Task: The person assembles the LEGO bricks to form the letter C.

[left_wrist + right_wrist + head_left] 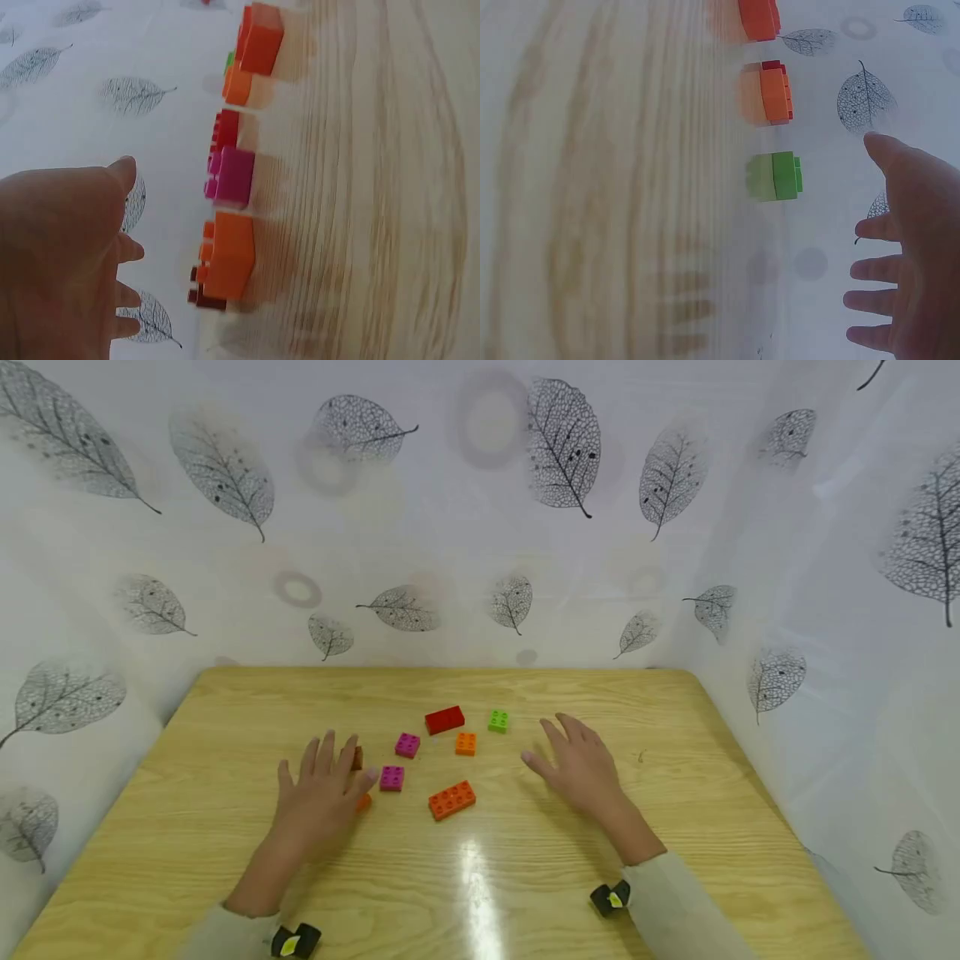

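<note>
My left hand (318, 797) is held over the left side of the bricks with its fingers spread and nothing in them. It partly hides an orange brick (363, 803) and a brown brick (357, 758); both show fully apart from the fingers in the left wrist view, the orange one (231, 255) nearer. Two magenta bricks (392, 778) lie just right of the thumb. On the other side, my right hand (581, 768) hovers with relaxed, parted fingers, holding nothing. Nearest to it is a small lime green brick (498, 721), seen side-on in the right wrist view.
Between the hands lie a long orange-red brick (452, 800), a small orange brick (466, 744) and a red brick (445, 720). All rest on a light wooden table (675, 902). A white leaf-print curtain (465, 527) stands behind the table and at both sides.
</note>
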`<state>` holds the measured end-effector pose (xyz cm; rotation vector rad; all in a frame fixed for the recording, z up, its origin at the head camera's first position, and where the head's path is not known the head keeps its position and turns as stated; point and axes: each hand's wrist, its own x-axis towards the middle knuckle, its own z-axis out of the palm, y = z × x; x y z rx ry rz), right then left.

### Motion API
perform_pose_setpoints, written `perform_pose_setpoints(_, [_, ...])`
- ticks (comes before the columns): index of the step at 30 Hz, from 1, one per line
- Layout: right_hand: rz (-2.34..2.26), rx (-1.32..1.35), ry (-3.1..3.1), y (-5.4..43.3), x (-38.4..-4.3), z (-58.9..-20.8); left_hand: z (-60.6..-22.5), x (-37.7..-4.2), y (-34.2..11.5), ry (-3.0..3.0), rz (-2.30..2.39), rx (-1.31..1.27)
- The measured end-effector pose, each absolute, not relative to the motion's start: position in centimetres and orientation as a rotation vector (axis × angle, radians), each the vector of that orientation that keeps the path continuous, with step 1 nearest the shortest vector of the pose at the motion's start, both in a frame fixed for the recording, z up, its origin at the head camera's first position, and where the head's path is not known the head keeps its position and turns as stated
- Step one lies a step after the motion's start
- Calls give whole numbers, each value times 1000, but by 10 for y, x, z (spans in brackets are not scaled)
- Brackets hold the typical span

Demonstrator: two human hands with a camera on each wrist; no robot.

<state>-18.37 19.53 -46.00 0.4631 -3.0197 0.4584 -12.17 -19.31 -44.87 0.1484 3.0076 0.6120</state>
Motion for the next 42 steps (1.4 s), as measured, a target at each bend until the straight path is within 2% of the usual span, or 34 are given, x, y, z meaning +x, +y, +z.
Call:
perform_pose_setpoints(6, [565, 493, -3025, 182, -187, -460, -450, -120, -168, 2989, 682, 295])
perform_pose_setpoints(12, [883, 598, -3047, 166, -191, -462, -448, -119, -147, 2972, 852, 391])
perform_pose_setpoints(20, [1327, 709, -2967, 148, -205, -471, -452, -114, -128, 2710, 1322, 279])
perform_pose_setpoints(26, [1397, 746, -2910, 133, -216, -481, -462, -114, -120, 2598, 1450, 146])
perform_pose_setpoints(42, [1340, 785, -2909, 108, -228, -489, -482, -115, -117, 2571, 1477, 195])
